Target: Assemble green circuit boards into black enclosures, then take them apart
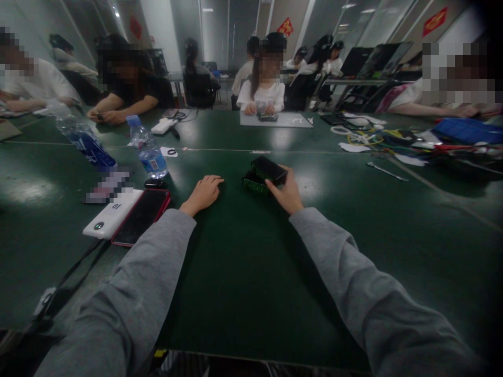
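From my remote seat I see a green table (243,262) spanning the frame; left of centre, the left hand (205,191) lies loosely extended, holding nothing; near centre, the right hand (288,191) clasps the upper black box (268,168), which overlaps the lower black box (255,185)

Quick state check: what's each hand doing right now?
Left hand: palm down on the green table, fingers extended, nothing visibly held.
Right hand: closed on the upper dark box, above another.
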`<state>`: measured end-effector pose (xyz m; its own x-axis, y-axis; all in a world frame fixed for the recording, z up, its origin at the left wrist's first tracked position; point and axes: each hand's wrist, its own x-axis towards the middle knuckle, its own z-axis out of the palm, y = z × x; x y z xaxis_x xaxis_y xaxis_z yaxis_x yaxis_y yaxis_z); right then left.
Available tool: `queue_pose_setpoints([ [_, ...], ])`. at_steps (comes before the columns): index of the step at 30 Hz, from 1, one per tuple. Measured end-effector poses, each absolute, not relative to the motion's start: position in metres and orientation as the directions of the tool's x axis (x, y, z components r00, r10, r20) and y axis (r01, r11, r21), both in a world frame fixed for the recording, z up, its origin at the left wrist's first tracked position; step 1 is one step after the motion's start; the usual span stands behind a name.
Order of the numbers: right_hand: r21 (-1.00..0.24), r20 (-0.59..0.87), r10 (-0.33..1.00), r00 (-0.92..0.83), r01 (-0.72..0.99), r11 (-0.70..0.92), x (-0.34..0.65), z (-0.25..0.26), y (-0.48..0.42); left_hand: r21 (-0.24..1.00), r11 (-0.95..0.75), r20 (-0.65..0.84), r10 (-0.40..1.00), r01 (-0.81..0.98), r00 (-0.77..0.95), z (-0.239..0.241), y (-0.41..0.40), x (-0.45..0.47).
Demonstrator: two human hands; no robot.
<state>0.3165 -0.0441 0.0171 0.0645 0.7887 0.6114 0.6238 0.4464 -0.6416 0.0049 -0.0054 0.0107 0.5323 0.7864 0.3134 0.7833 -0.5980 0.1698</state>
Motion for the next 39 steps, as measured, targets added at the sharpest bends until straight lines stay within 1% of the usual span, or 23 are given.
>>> queue_pose_setpoints([
  [3,-0.507,0.704,0.708,-0.054,0.66,0.554,0.313,0.024,-0.049,0.163,-0.596,0.314,0.787,0.786,0.531,0.011,-0.005,0.006],
  [7,-0.387,0.731,0.666,-0.147,0.715,0.582,0.311,0.029,-0.053,0.165,-0.596,0.312,0.787,0.786,0.532,0.011,-0.005,0.005],
  [10,-0.288,0.748,0.617,-0.245,0.717,0.635,0.302,0.035,-0.062,0.168,-0.598,0.316,0.786,0.784,0.532,0.011,-0.005,0.005],
  [13,-0.219,0.731,0.578,-0.362,0.678,0.701,0.278,0.041,-0.074,0.162,-0.599,0.323,0.783,0.784,0.531,0.013,-0.008,0.006],
  [16,-0.173,0.659,0.566,-0.496,0.632,0.755,0.249,0.043,-0.081,0.147,-0.596,0.331,0.782,0.79,0.528,0.013,-0.011,0.005],
  [19,-0.172,0.571,0.603,-0.557,0.637,0.751,0.226,0.042,-0.077,0.157,-0.537,0.343,0.817,0.829,0.464,0.013,-0.014,0.004],
  [22,-0.196,0.515,0.662,-0.545,0.676,0.71,0.213,0.038,-0.064,0.176,-0.482,0.344,0.847,0.858,0.405,0.013,-0.014,0.005],
  [24,-0.211,0.515,0.685,-0.516,0.698,0.684,0.209,0.035,-0.054,0.172,-0.47,0.337,0.854,0.866,0.396,0.013,-0.014,0.006],
  [27,-0.213,0.53,0.684,-0.501,0.702,0.679,0.208,0.03,-0.045,0.156,-0.468,0.326,0.856,0.87,0.402,0.013,-0.013,0.007],
  [35,-0.266,0.543,0.667,-0.51,0.649,0.712,0.212,0.023,-0.041,0.13,-0.476,0.312,0.852,0.87,0.42,0.014,-0.012,0.006],
  [39,-0.293,0.54,0.659,-0.524,0.617,0.731,0.214,0.02,-0.038,0.135,-0.474,0.312,0.854,0.87,0.417,0.015,-0.013,0.007],
])
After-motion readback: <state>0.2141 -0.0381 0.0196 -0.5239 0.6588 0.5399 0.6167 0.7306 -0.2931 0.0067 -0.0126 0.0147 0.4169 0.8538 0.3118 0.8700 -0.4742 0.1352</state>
